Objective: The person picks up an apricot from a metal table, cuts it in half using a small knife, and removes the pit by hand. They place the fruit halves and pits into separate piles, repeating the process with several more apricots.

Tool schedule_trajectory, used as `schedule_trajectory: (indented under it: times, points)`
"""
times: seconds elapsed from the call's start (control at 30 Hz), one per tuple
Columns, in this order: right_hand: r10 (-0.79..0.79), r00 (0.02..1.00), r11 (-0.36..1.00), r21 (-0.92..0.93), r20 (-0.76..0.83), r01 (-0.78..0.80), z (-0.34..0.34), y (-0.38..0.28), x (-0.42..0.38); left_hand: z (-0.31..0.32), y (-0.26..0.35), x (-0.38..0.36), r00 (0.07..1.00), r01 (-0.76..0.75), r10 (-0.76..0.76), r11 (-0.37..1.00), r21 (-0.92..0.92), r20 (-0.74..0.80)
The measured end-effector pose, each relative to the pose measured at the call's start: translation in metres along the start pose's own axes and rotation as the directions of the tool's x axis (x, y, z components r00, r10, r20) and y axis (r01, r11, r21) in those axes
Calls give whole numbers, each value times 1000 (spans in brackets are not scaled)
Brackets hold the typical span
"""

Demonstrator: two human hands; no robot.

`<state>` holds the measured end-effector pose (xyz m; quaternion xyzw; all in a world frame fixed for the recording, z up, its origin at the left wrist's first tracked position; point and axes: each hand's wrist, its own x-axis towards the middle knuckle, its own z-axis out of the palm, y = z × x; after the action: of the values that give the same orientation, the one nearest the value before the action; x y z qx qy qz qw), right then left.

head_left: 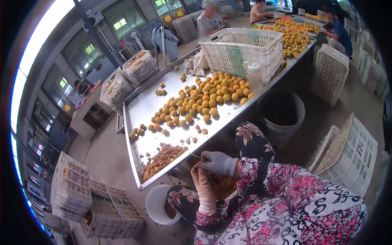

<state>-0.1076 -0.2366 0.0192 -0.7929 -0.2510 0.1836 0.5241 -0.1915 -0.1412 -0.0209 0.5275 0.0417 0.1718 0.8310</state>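
Observation:
My right hand [219,163], in a grey glove, is closed round a thin metal blade [194,155] that sticks out toward the table edge. Just below and touching it, my left hand [201,179], with a pale wrap at the wrist, has its fingers curled; whatever they hold is hidden. Both hands are over a container of orange-brown pieces [223,185] by my lap. Beyond them, the metal table [139,110] bears a spread of yellow-orange fruit [200,98] and a pile of small brown pieces [165,157] near its close corner.
A white crate [241,47] and a lidded jar [254,73] stand on the table. A white bucket [157,204] is beside my knee, a dark bin [282,112] under the table edge. Crates [71,183] are stacked at left, others [355,151] at right. Several people sit farther back.

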Motion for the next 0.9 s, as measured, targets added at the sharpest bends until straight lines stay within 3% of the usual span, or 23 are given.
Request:
schedule_trajectory:
  times: [0.07,0.17,0.23,0.37,0.43,0.47,0.53,0.63,0.67,0.73,0.8,0.87,0.9]
  points:
    - [-35,999,999,8,41,34,14,15,10,-14,1,-4,1000,-1,3,995,98,-21]
    - [24,996,988,151,87,-37,32,18,12,-21,11,-8,1000,-6,8,976,219,-7]
    - [-36,999,979,199,-25,40,45,19,11,-27,11,-10,997,-59,61,997,56,-38]
    - [-4,995,998,60,-102,11,46,-8,-4,-35,8,-8,990,-127,131,989,75,-47]
    - [-78,983,997,-38,-163,73,45,-13,-6,-26,10,-6,998,-17,-2,956,-292,-67]
    - [-88,983,995,-50,-160,81,43,-16,-5,-25,9,-2,998,-29,9,953,-300,-68]
    - [-147,952,988,-80,-270,130,39,-16,-1,-25,1,8,991,-132,127,984,-116,-50]
    - [-192,949,981,-71,-252,180,18,-21,26,-24,0,37,983,-180,182,979,-92,13]
    - [-181,948,983,-57,-261,172,11,-21,39,-12,18,45,1000,-15,13,955,-298,-8]
    - [-86,976,987,120,-200,111,-1,-20,71,-5,26,68,995,-95,95,993,-64,-15]
    - [-13,993,970,239,-120,42,-14,-15,98,-13,25,103,998,-61,63,989,137,-14]
    - [-90,995,973,211,-37,96,-19,2,133,-8,27,130,1000,-18,20,995,101,-19]
    - [-47,997,952,299,-63,64,-18,7,146,-11,24,144,1000,-7,10,994,105,-27]
